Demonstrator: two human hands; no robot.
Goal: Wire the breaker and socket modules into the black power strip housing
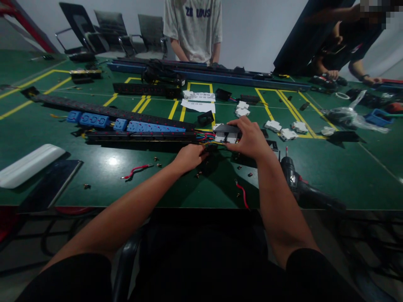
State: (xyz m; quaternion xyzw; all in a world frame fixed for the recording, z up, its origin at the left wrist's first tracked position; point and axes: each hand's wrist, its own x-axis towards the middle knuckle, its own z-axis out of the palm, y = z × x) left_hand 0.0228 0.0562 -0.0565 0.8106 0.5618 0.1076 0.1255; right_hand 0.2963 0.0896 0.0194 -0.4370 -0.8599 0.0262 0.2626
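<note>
Grey-and-white module (226, 130) just right of centre in the frame, at the end of a black strip (141, 137).
The right hand (250, 137) has thumb and fingers clamped on it; the left hand (189, 157) is beside the coloured wires (206, 136), too shadowed from where I stand to tell whether it pinches anything. A drill (290, 176) lies lower right on the bench (368, 172).

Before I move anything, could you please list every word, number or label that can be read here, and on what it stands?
"Z...": dark letters on the pale shirt; the rest is too blurred to read surely.
Two papers: printed lines, too small and blurred to read.
Dark shirt: a small mark, unreadable.
Blue sockets, drill: no text I can make out.
</note>
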